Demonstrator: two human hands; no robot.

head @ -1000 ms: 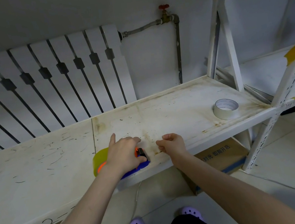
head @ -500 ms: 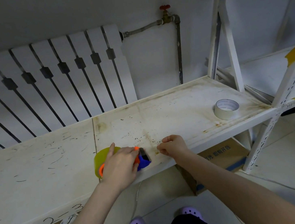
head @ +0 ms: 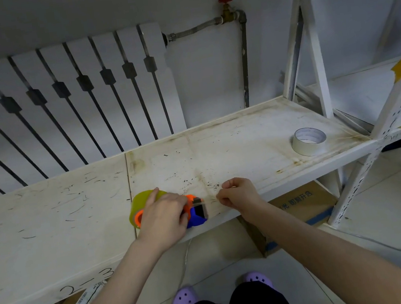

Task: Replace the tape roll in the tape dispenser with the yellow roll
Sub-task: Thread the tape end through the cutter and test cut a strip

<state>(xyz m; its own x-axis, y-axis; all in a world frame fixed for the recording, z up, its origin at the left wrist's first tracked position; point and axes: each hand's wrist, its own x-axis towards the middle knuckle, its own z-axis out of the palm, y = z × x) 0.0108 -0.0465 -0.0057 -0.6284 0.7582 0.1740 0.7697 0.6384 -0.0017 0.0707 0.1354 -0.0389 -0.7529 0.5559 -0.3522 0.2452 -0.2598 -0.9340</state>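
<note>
Tape dispenser, blue and orange plastic, sits at the scuffed white shelf front edge with the glossy yellow roll mounted. I see my left hand clamped over it, right hand pinching a thin clear strip.

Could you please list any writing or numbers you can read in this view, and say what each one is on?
"2-3": handwritten on the front edge of the shelf.
"光 即刻开启": printed on the cardboard box under the shelf; the last character is uncertain.
Sticker below the shelf edge: print too small and blurred to read.
</note>
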